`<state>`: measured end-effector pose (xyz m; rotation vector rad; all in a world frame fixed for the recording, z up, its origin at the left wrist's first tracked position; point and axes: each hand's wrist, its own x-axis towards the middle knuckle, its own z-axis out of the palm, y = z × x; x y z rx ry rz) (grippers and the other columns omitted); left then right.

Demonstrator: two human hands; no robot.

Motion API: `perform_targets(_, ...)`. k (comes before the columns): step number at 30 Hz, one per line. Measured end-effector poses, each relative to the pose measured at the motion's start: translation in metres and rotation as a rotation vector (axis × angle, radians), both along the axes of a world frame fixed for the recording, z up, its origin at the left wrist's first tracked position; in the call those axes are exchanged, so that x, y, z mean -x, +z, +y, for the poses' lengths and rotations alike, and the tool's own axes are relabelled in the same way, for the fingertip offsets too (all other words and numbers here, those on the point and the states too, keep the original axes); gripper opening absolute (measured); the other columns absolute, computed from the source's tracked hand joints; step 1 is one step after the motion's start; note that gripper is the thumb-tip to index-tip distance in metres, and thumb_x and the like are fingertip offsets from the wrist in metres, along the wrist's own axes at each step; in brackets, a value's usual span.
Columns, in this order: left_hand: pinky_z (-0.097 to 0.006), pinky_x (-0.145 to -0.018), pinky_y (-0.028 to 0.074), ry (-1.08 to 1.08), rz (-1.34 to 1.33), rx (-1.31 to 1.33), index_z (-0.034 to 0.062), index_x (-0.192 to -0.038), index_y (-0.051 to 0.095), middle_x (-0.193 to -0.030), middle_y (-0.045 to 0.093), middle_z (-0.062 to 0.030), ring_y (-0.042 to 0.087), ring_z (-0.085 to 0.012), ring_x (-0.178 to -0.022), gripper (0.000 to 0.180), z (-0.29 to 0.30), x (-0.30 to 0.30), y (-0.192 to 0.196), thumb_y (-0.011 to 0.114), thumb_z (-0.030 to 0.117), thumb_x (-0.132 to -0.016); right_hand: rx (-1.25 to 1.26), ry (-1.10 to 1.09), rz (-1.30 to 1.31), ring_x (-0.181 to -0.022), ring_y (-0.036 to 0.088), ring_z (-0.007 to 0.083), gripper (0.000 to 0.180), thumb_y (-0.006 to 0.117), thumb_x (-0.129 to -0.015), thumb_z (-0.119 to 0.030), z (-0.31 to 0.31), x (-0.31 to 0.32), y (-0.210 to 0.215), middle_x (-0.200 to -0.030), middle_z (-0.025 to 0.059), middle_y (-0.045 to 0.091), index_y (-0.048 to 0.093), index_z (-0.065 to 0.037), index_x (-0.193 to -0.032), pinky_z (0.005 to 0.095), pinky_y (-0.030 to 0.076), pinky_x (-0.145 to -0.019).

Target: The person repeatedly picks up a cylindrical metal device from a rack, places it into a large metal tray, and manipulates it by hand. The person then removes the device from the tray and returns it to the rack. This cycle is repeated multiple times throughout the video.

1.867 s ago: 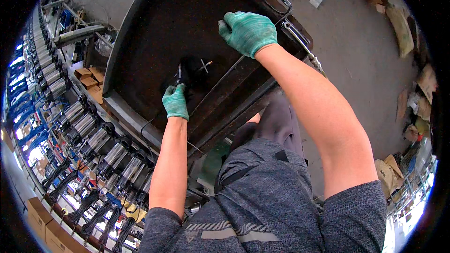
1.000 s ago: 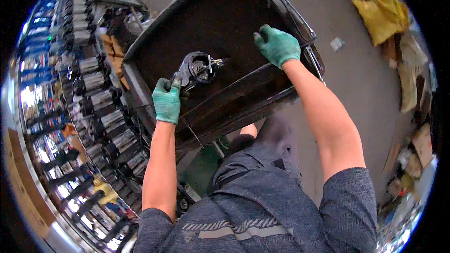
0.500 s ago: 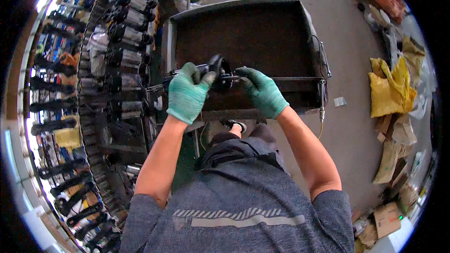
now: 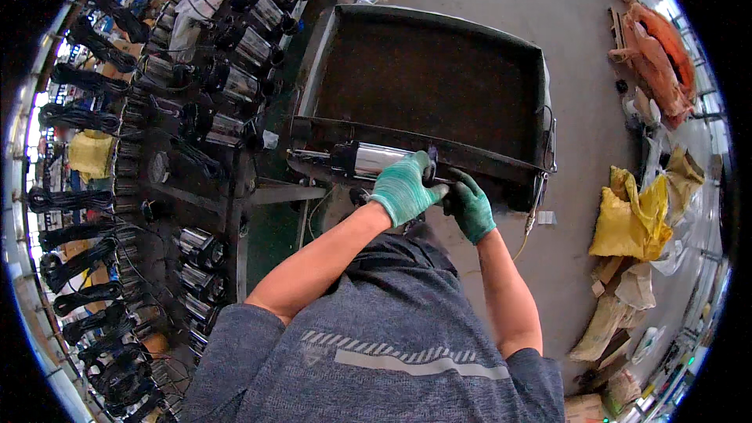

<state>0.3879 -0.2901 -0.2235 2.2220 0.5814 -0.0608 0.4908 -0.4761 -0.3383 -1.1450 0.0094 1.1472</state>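
Note:
A shiny metal motor-like cylinder (image 4: 374,160) with black ends lies level along the near side of a dark metal trough. My left hand (image 4: 409,186), in a green knit glove, is closed on its right end, thumb and fingers at the black end piece. Close beside it, my right hand (image 4: 471,207), in a darker-looking green glove, has its fingers bent together at that same end. What those fingers hold is hidden. A thin rod-like part (image 4: 309,154) shows at the cylinder's left end.
The wide trough (image 4: 439,17) stands ahead of me. A rack at left bears several similar metal cylinders (image 4: 241,82) and bundles of black cable (image 4: 74,117). On the floor at right lie a yellow sack (image 4: 630,215), orange sheeting (image 4: 662,63) and cardboard. A yellowish hose (image 4: 526,239) hangs at the trough's right corner.
My view has turned, and the trough sits tilted in it. Both hands have come nearer my body and closer together. The metal cylinder now shows plainly at my left hand.

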Motion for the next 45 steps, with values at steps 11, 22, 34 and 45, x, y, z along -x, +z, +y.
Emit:
perform_targets(11,-0.049,-0.087,0.054,-0.042,0.002,-0.428,0.0073,-0.111,0.067,-0.11,0.069,-0.0219,0.066,-0.0418,-0.103,0.032,0.156,0.039,-0.009,0.064,0.035,-0.096,0.526,0.017,-0.942,-0.096,0.067,0.0252,0.037,0.058,-0.104,-0.025,-0.011,-0.014,0.003,-0.11,0.014,0.067,0.061,-0.01,-0.139,0.0357,0.056,-0.078)
perform_targets(22,-0.047,-0.093,0.053,-0.446,0.582,-0.613,0.0136,-0.118,0.068,-0.117,0.069,-0.0131,0.068,-0.0305,-0.11,0.031,0.268,0.18,-0.029,0.067,0.013,-0.087,0.649,0.201,-1.603,-0.101,0.063,0.0387,0.025,0.069,-0.091,-0.028,0.139,0.035,0.078,-0.108,0.0171,0.068,0.073,-0.009,-0.107,0.0491,0.052,-0.087)
perform_targets(34,-0.037,-0.102,0.05,0.307,-0.413,0.701,0.0058,-0.138,0.058,-0.137,0.061,-0.0065,0.056,-0.021,-0.122,0.048,0.261,0.187,-0.132,0.074,0.01,-0.093,0.818,0.186,-1.773,-0.089,0.065,0.0356,0.016,0.068,-0.084,-0.026,0.144,0.036,0.067,-0.091,0.0145,0.068,0.071,-0.01,-0.083,0.0484,0.054,-0.077)
perform_targets(45,-0.036,-0.092,0.056,-0.199,-0.105,0.243,-0.0016,-0.123,0.069,-0.114,0.074,-0.0198,0.072,-0.0259,-0.106,0.04,0.282,0.153,-0.107,0.074,0.027,-0.096,0.979,0.164,-1.723,-0.093,0.067,0.0344,0.019,0.066,-0.087,-0.028,0.142,0.041,0.073,-0.095,0.0125,0.07,0.074,-0.011,-0.087,0.0472,0.055,-0.081)
